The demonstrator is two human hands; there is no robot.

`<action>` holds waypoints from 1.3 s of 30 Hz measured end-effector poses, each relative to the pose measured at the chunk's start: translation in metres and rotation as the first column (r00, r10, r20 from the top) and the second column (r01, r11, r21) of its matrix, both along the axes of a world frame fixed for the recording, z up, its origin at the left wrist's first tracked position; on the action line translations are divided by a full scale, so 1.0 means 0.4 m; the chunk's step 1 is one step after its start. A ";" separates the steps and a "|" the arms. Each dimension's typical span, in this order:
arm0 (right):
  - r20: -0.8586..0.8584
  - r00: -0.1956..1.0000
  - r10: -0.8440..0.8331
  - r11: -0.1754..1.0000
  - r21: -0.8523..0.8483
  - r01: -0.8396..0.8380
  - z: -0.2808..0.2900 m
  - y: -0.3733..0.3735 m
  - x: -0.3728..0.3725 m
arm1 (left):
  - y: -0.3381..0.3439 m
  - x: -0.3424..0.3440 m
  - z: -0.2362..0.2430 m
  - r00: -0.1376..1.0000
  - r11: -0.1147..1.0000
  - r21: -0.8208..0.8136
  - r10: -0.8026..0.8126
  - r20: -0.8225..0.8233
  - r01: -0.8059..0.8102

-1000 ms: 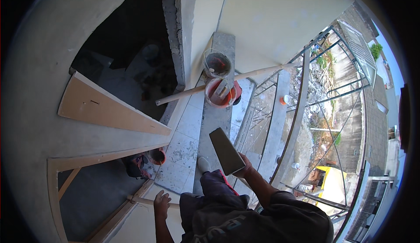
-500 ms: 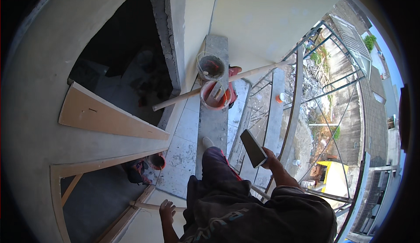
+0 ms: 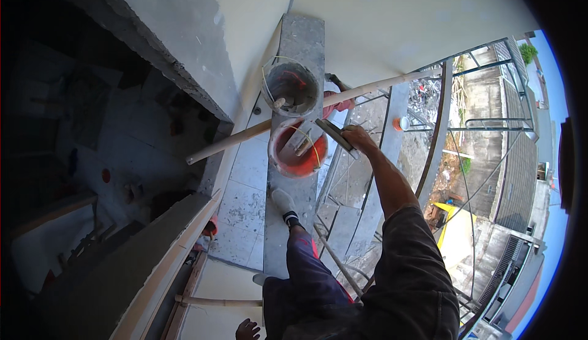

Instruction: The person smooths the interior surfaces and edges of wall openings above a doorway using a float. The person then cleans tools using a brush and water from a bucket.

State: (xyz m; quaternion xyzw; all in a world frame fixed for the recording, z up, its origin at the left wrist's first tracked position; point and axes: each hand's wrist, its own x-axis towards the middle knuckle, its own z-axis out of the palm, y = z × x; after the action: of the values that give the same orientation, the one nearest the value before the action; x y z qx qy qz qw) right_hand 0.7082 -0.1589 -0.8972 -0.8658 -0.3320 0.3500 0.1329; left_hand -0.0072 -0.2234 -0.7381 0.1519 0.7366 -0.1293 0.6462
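Note:
My right hand (image 3: 359,138) is closed round the back of a plastering float (image 3: 334,135), a flat rectangular board seen nearly edge-on. The float is held just right of a bucket with a red-stained inside (image 3: 306,170). A trowel-like tool (image 3: 298,139) lies in that bucket, and its lower part is hard to make out. Touching it on the far side stands a grey, mortar-smeared bucket (image 3: 306,104) with a thin wire handle. Down at the lower edge, my left hand (image 3: 248,329) hangs with its fingers apart and nothing in it.
Both buckets stand on a narrow plank (image 3: 303,34), where my foot (image 3: 283,202) also rests. A wooden pole (image 3: 236,139) crosses between them. Left is a dark wall opening (image 3: 122,125); right are scaffold boards (image 3: 383,174) with a drop beyond. Another person's red clothing (image 3: 346,104) shows behind the buckets.
My right arm has stretched forward, bringing the float up beside the red-stained bucket and turning it edge-on. The view has shifted closer over the buckets. My left hand now sits lower in the picture.

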 end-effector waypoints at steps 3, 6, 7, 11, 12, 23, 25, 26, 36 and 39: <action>0.044 0.997 -0.071 0.972 -0.223 0.079 -0.153 0.182 0.138 | 0.134 0.177 -0.038 0.997 0.996 0.055 0.075 0.018 -0.076; 0.135 0.990 -0.027 0.961 -0.268 0.063 -0.307 0.290 0.246 | 0.176 0.259 -0.118 0.994 0.991 0.069 0.111 0.016 -0.112; 0.145 0.989 -0.005 0.951 -0.305 0.049 -0.354 0.323 0.267 | 0.180 0.272 -0.139 0.991 0.987 0.092 0.131 0.032 -0.134; 0.123 0.992 0.028 0.903 -0.428 0.027 -0.425 0.446 0.260 | 0.210 0.368 -0.128 0.995 0.995 -0.019 0.095 -0.031 -0.095; 0.129 0.991 0.037 0.913 -0.407 0.019 -0.447 0.453 0.274 | 0.205 0.378 -0.127 0.996 0.996 -0.031 0.087 -0.029 -0.088; -0.032 0.830 0.557 0.746 -0.419 -0.517 -0.668 0.421 0.422 | 0.180 0.393 -0.120 0.992 0.992 -0.073 0.094 -0.085 -0.100; -0.003 0.776 0.631 0.726 -0.350 -0.592 -0.665 0.397 0.433 | 0.179 0.405 -0.125 0.988 0.988 -0.078 0.124 -0.090 -0.131; 0.030 0.718 0.696 0.695 -0.280 -0.662 -0.663 0.388 0.430 | 0.176 0.409 -0.131 0.990 0.990 -0.078 0.109 -0.089 -0.116; -0.658 0.482 -0.579 0.802 -0.353 0.482 -0.565 0.239 0.371 | 0.200 0.403 -0.145 0.977 0.981 -0.064 0.176 -0.121 -0.184; -0.772 0.238 -0.589 0.696 -0.335 0.636 -0.488 0.158 0.314 | 0.197 0.379 -0.121 0.981 0.987 -0.032 0.155 -0.118 -0.160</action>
State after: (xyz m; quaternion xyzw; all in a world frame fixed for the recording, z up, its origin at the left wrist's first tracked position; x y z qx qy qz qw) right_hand 0.8340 -0.0958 -1.0924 -0.6392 0.1312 0.6301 0.4209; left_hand 0.1443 -0.1447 -0.7865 0.0720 0.7795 -0.1015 0.6140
